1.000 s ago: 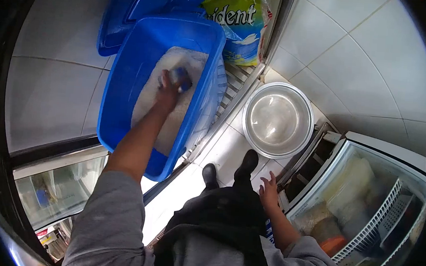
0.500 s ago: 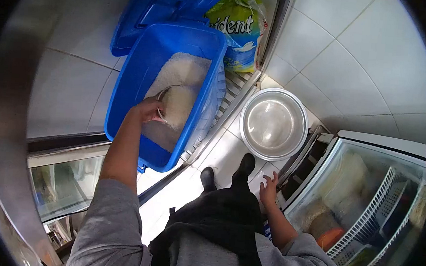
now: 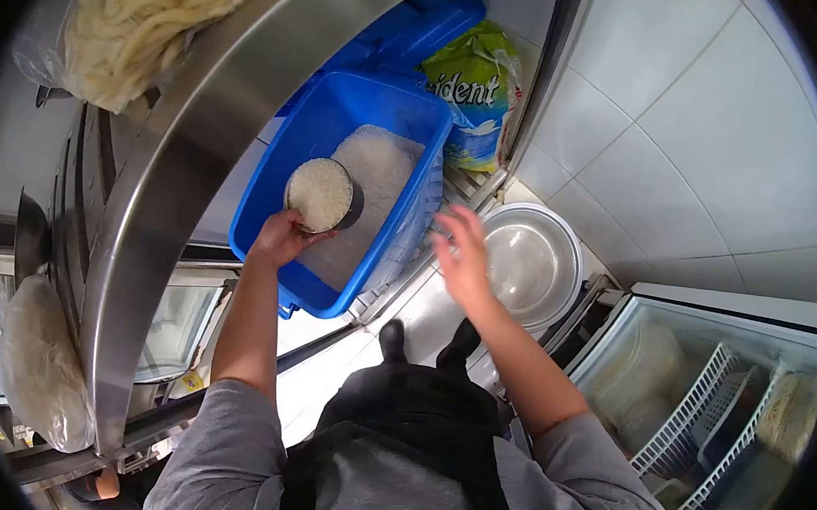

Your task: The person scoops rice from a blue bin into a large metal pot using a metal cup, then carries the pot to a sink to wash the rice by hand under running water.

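My left hand (image 3: 284, 237) grips a round metal container (image 3: 356, 204) heaped with white rice (image 3: 320, 195). It is held over a blue plastic bin (image 3: 322, 298), where loose rice (image 3: 377, 158) covers the bottom. My right hand (image 3: 462, 256) is in the air between the bin and a wide metal basin (image 3: 533, 264), fingers apart and nothing in them. The basin looks bare inside, and my right forearm passes in front of its lower left edge.
A curved steel edge (image 3: 163, 181) crosses the left side, with a bag of pale strips (image 3: 150, 19) on top. Behind the bin stands a green and blue sack (image 3: 481, 94). To the right is an open freezer (image 3: 601, 349) with white baskets (image 3: 691, 407). Tiled wall rises behind.
My left hand has lifted the container, full of rice, out of the heap. My right hand has risen from beside the freezer toward the bin. The view has shifted, showing more steel edge.
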`<action>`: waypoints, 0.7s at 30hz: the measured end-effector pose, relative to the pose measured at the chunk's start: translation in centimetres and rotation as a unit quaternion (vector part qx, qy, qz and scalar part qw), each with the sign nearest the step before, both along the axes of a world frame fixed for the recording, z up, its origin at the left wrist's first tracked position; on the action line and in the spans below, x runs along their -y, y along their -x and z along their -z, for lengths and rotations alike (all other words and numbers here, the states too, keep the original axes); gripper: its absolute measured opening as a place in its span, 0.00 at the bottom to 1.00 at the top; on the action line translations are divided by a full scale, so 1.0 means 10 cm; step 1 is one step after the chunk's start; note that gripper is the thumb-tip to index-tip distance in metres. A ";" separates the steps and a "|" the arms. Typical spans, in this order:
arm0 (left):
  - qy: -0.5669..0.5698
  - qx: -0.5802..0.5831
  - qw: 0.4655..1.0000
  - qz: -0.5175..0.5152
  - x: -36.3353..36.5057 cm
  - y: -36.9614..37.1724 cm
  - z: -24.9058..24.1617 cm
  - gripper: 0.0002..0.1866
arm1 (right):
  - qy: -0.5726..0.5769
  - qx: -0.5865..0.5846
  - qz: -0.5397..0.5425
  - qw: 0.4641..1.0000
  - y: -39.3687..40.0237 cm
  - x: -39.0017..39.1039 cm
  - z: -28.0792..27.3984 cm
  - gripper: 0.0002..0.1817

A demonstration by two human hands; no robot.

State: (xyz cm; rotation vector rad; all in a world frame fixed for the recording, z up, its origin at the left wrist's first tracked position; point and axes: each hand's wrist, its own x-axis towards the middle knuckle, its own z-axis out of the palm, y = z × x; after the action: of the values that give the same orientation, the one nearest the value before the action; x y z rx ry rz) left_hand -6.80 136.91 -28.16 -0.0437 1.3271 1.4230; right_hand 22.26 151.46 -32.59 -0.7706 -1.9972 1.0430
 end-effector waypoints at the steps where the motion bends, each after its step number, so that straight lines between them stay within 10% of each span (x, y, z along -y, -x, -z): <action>1: 0.000 0.000 1.000 0.004 -0.03 -0.03 -0.09 0.29 | 0.145 -0.042 -0.060 0.987 0.27 0.03 -0.29 0.19; 9: -0.003 0.008 0.999 0.048 -0.07 -0.06 -0.45 0.30 | 0.615 -0.049 -0.189 0.764 1.16 -0.06 -0.62 0.50; 21: 0.000 -0.037 0.955 0.293 -1.26 -1.36 -0.73 0.29 | 0.603 -0.241 -0.096 0.754 -0.59 -0.58 -0.74 0.47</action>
State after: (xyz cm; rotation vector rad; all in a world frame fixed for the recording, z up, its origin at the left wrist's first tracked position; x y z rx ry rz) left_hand 6.80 149.52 -20.89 0.3799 1.2613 0.9240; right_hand 28.17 157.22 -25.20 -0.7567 -0.7675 2.4106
